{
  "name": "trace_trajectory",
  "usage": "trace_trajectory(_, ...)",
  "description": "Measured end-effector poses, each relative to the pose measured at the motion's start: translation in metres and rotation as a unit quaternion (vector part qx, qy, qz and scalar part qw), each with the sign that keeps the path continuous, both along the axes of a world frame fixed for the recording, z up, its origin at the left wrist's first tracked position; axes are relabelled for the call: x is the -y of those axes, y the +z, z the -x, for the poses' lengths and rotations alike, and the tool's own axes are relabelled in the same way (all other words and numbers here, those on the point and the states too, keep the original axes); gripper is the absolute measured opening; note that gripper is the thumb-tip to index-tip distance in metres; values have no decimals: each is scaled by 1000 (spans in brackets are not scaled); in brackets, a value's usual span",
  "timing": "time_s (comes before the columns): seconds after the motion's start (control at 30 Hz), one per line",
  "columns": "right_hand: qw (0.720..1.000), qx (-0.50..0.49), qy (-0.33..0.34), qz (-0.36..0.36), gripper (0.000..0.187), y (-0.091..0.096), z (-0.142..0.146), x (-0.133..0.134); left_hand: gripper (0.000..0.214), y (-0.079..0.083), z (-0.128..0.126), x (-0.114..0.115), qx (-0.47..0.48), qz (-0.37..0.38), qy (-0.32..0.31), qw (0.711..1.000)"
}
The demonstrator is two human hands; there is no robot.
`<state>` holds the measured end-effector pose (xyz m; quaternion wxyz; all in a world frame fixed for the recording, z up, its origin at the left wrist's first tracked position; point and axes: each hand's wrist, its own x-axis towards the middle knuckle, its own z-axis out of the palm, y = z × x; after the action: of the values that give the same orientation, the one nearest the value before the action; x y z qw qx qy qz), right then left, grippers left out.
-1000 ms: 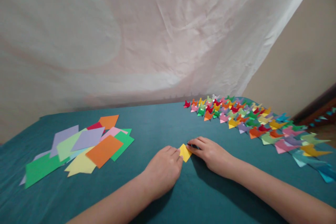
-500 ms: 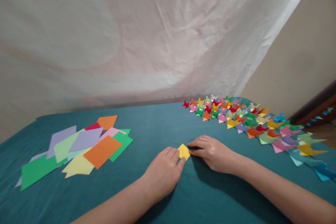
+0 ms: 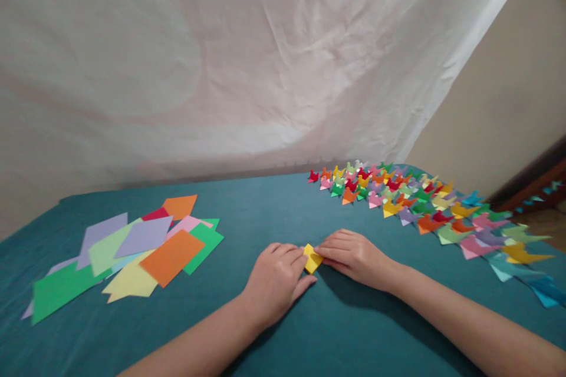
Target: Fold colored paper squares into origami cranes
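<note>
A small folded piece of yellow origami paper lies on the teal cloth between my hands, one corner pointing away from me. My left hand holds it down at the left edge with the fingertips, the thumb stretched out on the cloth below it. From the other side, the closed fingers of my right hand press on the paper's right corner. Fingertips cover both side corners, so the folds there are hidden.
Loose coloured paper sheets lie overlapping at the left. Several rows of small folded paper birds stand along the right side of the teal tablecloth. A pale cloth hangs behind the table.
My left thumb has come off the yellow paper and down to the cloth. My right fingers have closed together and lie further over its right corner.
</note>
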<state>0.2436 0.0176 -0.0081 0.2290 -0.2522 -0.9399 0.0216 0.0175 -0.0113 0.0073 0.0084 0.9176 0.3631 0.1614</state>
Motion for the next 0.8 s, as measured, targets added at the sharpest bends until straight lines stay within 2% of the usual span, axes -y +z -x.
trace_trajectory(0.4, 1000, -1, -1, 1, 22, -3, -1, 0, 20, -3, 4, -5, 56, -15, -52, 997)
trace_trajectory(0.8, 999, -29, 1, 20, 21, -6, -1, -1, 21, -6, 5, -6, 52, -19, -57, 997)
